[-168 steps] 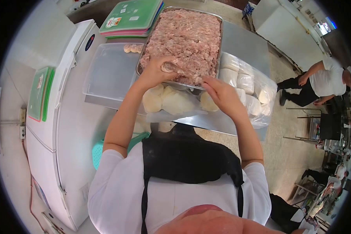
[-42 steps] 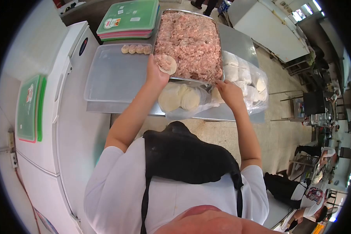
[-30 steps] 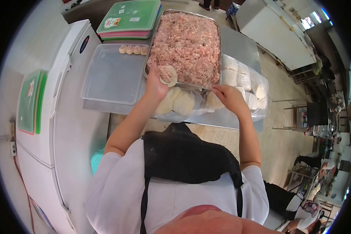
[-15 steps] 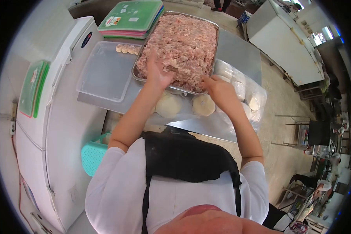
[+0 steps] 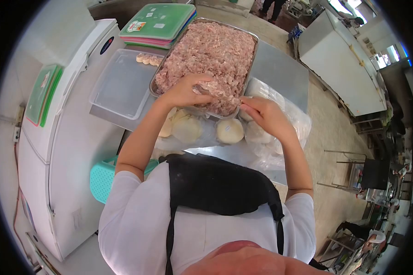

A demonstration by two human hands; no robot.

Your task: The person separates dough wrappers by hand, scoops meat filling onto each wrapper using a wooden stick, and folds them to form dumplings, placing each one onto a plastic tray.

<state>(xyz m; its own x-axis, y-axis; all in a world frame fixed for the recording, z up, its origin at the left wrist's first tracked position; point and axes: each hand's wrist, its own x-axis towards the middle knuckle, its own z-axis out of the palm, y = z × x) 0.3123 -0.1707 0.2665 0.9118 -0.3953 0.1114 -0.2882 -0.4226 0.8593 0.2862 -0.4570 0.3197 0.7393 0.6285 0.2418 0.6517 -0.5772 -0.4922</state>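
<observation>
clock: read from middle of the meat pan, 12 = top of view
meat pan: metal pan (image 5: pixel 152 87), heaped with ground meat mix (image 5: pixel 211 50), long side slanting about 1 to 7; sits on steel table (image 5: pixel 280 64)
left hand: left hand (image 5: pixel 186 91) at 7, over near end of the mix; thumb and fingers curled round a meaty piece (image 5: pixel 205 86); wrapper on it, can't tell
right hand: right hand (image 5: pixel 264 114) at 4, tips by the pan's near corner; thumb and fingertips drawn together, can't tell if they grip anything
pale rounds: one stack (image 5: pixel 230 131) at 5, another round (image 5: pixel 186 128) between 6 and 7, both just beside pan's near edge, on or in clear plastic
plastic bag: bag of pale rounds (image 5: pixel 284 117), 4, partly behind right forearm
clear tray: clear plastic tray (image 5: pixel 119 87), 8 to 9, beside pan; row of small filled pieces (image 5: pixel 149 59) along its far edge
green lids: stacked lids (image 5: pixel 158 20), 10 to 11, green on top
basket: teal basket (image 5: pixel 103 181), 7 to 8, below table level
white cabinet: white cabinet (image 5: pixel 339 59), 3, across the floor
</observation>
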